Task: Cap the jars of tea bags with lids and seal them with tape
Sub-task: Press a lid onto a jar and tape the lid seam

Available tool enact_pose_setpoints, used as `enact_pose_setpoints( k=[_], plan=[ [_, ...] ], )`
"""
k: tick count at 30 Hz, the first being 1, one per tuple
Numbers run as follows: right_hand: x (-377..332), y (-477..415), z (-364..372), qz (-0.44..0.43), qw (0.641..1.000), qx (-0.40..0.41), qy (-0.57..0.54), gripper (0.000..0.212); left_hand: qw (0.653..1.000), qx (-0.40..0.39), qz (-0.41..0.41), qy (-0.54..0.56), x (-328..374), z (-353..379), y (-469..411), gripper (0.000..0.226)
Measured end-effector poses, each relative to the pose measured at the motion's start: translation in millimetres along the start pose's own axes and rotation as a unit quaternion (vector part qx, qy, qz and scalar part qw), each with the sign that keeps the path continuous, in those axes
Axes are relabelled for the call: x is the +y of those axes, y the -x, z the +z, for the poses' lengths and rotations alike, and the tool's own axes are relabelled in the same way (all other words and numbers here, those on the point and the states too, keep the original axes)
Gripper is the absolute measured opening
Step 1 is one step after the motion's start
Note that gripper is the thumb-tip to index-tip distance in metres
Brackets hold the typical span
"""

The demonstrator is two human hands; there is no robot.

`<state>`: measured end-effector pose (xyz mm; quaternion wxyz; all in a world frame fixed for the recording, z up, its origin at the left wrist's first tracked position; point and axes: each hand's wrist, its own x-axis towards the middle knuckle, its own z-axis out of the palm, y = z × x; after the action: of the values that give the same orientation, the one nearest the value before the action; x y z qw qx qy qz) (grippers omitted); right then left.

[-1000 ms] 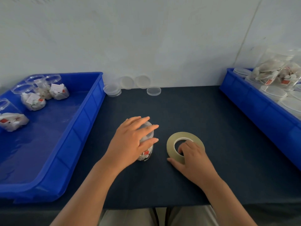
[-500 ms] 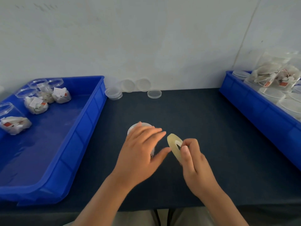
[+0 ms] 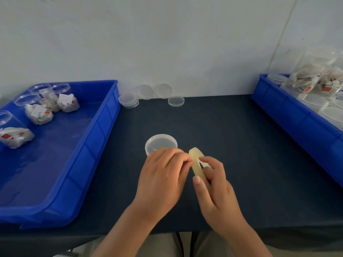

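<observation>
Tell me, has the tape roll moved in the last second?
Yes. The tape roll lay flat on the table, right of the jar; now the right hand holds it on edge, nearer the jar.

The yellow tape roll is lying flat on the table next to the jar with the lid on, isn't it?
Not quite. The tape roll is not lying flat: the right hand holds it up on its edge, next to the jar with the lid on. The head view shows it.
</observation>
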<state>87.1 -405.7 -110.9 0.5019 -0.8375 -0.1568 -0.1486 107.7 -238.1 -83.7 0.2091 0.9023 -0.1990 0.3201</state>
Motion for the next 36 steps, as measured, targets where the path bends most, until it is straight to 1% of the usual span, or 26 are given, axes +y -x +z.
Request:
enact_pose_setpoints(
  k=[3, 8, 10, 11, 13, 14, 16, 20, 23, 27, 29, 34, 36],
  plan=[
    [1.8, 1.6, 1.1, -0.001, 1.0, -0.013, 0.011, 0.047, 0.999, -0.02, -0.001, 0.029, -1.0, 0.0, -1.0, 0.018],
    [9.5, 0.6, -0.6, 0.022, 0.999, -0.01, 0.035, 0.043, 0.995, -0.047, 0.005, 0.082, 4.8, -4.5, 6.9, 0.014],
    [8.0, 0.5, -2.3, 0.02, 0.999, -0.011, 0.032, 0.048, 0.991, -0.057, -0.022, 0.121, 8.4, -4.8, 11.5, 0.015],
    [6.3, 1.0, -3.2, 0.019, 0.999, -0.015, 0.026, 0.05, 0.987, -0.064, -0.043, 0.142, 9.6, -5.5, 13.2, 0.019],
    [4.0, 2.9, -4.5, 0.008, 1.0, -0.024, 0.014, 0.046, 0.98, -0.068, -0.079, 0.168, 10.9, -7.2, 15.7, 0.031],
    [2.5, 3.5, -5.0, 0.001, 1.0, -0.028, 0.008, 0.045, 0.98, -0.061, -0.088, 0.17, 11.2, -7.8, 16.0, 0.034],
    [-1.0, 4.0, -6.1, -0.007, 0.999, -0.034, -0.004, 0.046, 0.981, -0.042, -0.1, 0.163, 11.8, -7.9, 14.3, 0.033],
    [-4.6, 5.6, -4.4, -0.011, 0.999, -0.046, -0.014, 0.045, 0.976, -0.02, -0.121, 0.178, 10.7, -8.4, 10.4, 0.017],
    [-3.9, 6.5, -4.3, -0.003, 0.999, -0.053, -0.013, 0.043, 0.983, -0.014, -0.1, 0.155, 8.8, -9.7, 11.9, 0.017],
    [-5.5, 2.6, -5.6, 0.008, 0.996, -0.086, 0.004, 0.039, 0.983, -0.014, -0.086, 0.16, 9.1, -8.2, 18.1, 0.015],
    [-6.4, -1.7, -7.3, 0.014, 0.994, -0.102, 0.024, 0.042, 0.987, -0.001, -0.076, 0.142, 8.6, -7.7, 20.6, 0.016],
    [-7.3, -8.5, -13.6, -0.02, 0.987, -0.106, 0.118, 0.039, 0.992, 0.03, -0.066, 0.108, 6.2, -4.9, 26.2, 0.017],
    [-5.8, -10.5, -13.3, -0.007, 0.981, -0.115, 0.153, 0.043, 0.994, 0.04, -0.047, 0.091, 4.7, -2.4, 28.4, 0.018]
  ],
)
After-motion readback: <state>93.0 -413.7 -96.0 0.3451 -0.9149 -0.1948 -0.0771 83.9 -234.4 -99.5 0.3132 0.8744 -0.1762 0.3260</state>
